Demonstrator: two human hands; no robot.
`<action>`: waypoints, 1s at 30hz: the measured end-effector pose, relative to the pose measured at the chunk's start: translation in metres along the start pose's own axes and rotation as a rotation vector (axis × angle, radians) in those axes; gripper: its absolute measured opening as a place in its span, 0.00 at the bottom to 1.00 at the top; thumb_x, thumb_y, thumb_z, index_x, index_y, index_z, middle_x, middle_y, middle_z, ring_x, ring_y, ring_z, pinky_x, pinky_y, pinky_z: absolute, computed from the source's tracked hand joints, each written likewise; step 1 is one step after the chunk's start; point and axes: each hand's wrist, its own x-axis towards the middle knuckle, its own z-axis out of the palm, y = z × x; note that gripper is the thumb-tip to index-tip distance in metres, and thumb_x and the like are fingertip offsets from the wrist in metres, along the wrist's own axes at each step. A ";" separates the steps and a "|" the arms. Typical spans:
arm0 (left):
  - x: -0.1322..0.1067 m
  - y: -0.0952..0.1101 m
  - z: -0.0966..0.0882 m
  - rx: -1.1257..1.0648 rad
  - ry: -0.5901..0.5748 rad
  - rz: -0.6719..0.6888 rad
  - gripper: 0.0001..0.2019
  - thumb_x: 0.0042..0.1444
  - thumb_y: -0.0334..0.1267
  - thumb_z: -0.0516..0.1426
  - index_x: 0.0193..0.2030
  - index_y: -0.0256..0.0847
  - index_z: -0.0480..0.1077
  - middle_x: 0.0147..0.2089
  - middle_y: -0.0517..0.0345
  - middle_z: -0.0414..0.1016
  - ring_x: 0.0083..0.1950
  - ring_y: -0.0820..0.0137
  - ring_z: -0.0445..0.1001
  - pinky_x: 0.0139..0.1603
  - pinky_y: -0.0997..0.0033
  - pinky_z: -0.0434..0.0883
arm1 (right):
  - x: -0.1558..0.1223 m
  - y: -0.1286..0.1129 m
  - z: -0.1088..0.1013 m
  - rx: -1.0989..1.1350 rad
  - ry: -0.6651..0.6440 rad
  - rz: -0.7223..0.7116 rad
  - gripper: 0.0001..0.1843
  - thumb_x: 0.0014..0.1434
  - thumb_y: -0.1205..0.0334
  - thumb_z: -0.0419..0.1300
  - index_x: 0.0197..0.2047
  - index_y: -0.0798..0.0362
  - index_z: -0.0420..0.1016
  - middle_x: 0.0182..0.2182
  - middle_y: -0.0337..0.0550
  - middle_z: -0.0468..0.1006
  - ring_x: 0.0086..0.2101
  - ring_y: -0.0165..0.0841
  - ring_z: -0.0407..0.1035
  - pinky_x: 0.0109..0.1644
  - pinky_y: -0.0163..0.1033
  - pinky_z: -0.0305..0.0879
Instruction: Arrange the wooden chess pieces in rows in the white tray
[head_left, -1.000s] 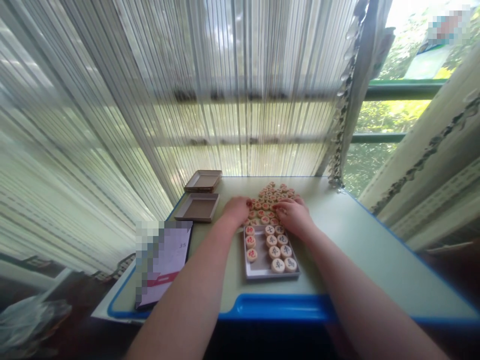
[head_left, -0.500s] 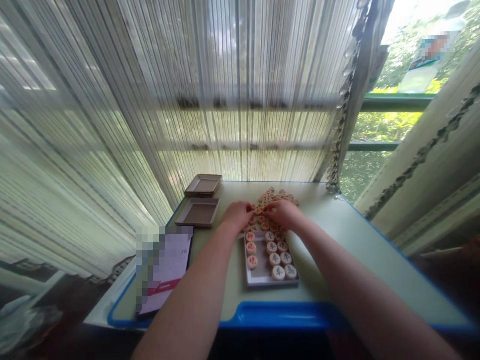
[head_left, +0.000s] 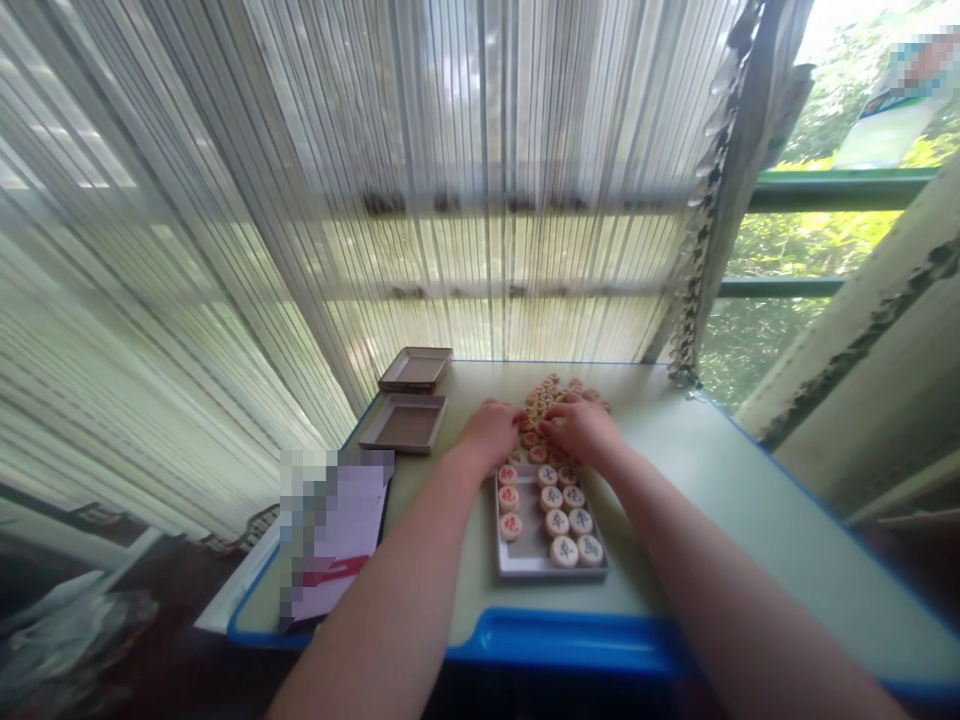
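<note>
Over a loose heap of round xiangqi pieces, my two hands work close together, palms down. My left hand is at the heap's left side, its fingers curled together at the pieces; whatever is between the fingertips is hidden. From the right, my right hand reaches in with bent fingers touching the pieces, and its grip is too small to make out. Just nearer to me lies a shallow open box. Inside it, red-marked pieces line the left side, and black-marked pieces stand in two columns on the right.
Two more shallow trays sit at the table's back left. A tablet or clipboard-like flat item, partly pixelated, lies at the left. The pale table has a blue front edge. Striped curtains hang behind.
The view has shifted slightly, so the table things appear a little farther right. Both hands stay at the heap, fingers moved slightly among the pieces. The pieces in the box look unchanged.
</note>
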 end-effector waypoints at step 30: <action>0.001 0.000 0.003 -0.089 -0.010 -0.070 0.18 0.48 0.25 0.49 0.43 0.40 0.74 0.47 0.54 0.75 0.47 0.69 0.72 0.50 0.74 0.66 | -0.006 0.016 -0.012 0.021 -0.110 0.051 0.13 0.52 0.55 0.56 0.39 0.46 0.77 0.43 0.43 0.74 0.45 0.35 0.64 0.51 0.37 0.57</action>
